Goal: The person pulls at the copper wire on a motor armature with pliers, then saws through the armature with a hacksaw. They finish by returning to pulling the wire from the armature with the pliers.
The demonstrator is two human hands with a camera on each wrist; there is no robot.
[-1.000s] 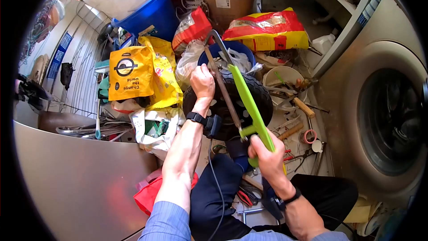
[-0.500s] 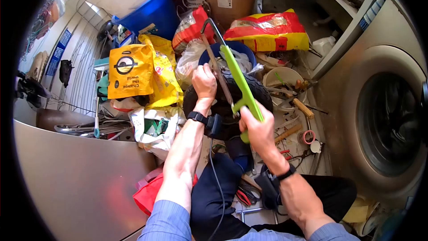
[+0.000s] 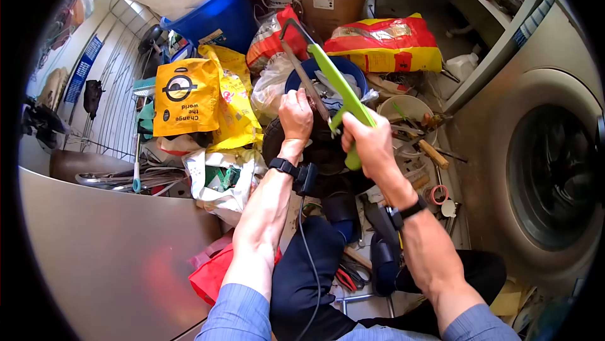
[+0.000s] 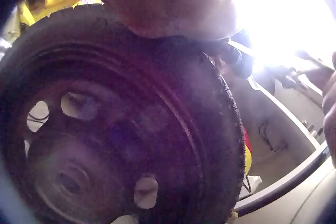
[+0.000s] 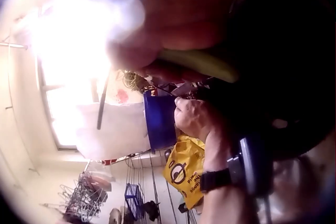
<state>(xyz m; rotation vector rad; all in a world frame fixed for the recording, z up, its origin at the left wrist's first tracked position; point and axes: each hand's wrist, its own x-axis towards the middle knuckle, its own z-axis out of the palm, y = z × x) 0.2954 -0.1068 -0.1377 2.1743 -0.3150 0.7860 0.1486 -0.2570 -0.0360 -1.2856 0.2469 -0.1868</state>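
Observation:
My right hand (image 3: 372,142) grips the lime-green handle of a hacksaw (image 3: 337,76), whose dark frame end and brown blade point away from me. The blade passes just right of my left hand (image 3: 296,115), a fist with its back facing up. That fist sits at the top edge of a black tyre (image 4: 220,113) on a dark wheel with oval holes. A dark rounded piece (image 4: 241,62) juts out beside the fist in the left wrist view; the fist hides most of what it holds. In the right wrist view the green handle (image 5: 202,64) lies inside the right hand's curled fingers.
Behind the wheel stands a blue bucket (image 3: 360,76) with plastic inside. Yellow bags (image 3: 186,98) lie to the left, and a red-and-yellow sack (image 3: 384,45) beyond. At the right are a white pail (image 3: 403,109) of tools and a washing machine (image 3: 498,114).
My right hand has pushed the hacksaw forward, away from my body, and the blade has slid along past the left fist. The left hand keeps its place at the tyre.

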